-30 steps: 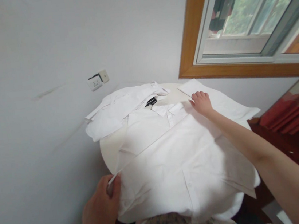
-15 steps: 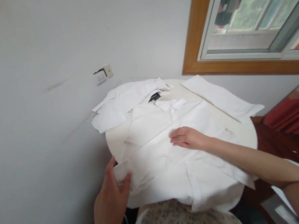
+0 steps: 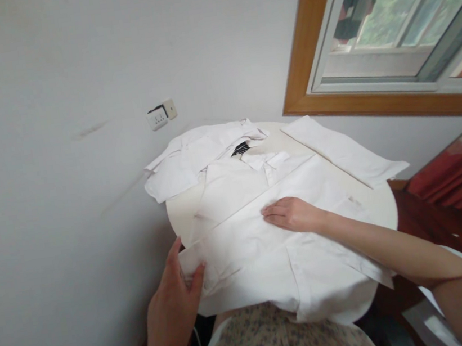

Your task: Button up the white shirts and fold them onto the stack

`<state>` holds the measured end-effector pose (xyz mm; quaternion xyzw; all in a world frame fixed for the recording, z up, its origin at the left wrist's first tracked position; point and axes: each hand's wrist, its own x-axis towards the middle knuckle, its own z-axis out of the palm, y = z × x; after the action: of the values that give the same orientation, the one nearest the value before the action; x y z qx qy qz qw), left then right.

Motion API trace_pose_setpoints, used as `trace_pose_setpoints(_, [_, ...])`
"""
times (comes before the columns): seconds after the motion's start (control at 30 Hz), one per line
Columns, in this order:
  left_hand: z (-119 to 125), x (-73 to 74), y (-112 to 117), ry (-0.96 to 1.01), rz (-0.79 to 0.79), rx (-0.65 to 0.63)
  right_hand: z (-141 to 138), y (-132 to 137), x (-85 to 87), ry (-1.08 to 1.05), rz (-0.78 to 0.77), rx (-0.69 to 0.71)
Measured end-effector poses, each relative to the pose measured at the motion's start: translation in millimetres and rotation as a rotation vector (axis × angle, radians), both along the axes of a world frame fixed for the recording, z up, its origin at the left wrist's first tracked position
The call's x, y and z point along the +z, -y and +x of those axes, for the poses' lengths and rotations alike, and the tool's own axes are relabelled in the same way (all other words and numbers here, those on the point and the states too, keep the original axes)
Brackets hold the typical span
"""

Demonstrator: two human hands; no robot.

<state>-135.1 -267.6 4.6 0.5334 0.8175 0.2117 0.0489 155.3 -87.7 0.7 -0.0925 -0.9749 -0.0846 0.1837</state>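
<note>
A white button-up shirt (image 3: pixel 242 256) lies spread over the round table, its collar toward the wall and its lower part hanging over the near edge. One sleeve runs slantwise across its front. At the left end my left hand (image 3: pixel 177 282) grips the sleeve's cuff (image 3: pixel 191 257), thumb on top and the other fingers partly hidden. My right hand (image 3: pixel 291 214) rests flat on the fabric near the middle, fingers stretched out and holding nothing.
Another white garment (image 3: pixel 194 155) lies at the table's back left, with a black striped item (image 3: pixel 240 149) beside it. A folded white cloth (image 3: pixel 342 150) sits at the back right. The round table (image 3: pixel 384 209) stands near a wall with a socket (image 3: pixel 157 118) and a wood-framed window (image 3: pixel 374 98).
The view has shifted very slightly. Both hands keep their places on the shirt, and the cloth looks the same.
</note>
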Motion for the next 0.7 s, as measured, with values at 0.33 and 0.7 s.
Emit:
trace_pose_setpoints(0.33, [-2, -5.4, 1, -0.024, 0.047, -0.02, 16, -77, 18.4, 0.122, 0.041, -0.427])
trace_pose_setpoints(0.7, [4, -8.4, 2, -0.034, 0.171, -0.033, 34, -101, 13.1, 0.011, -0.028, -0.811])
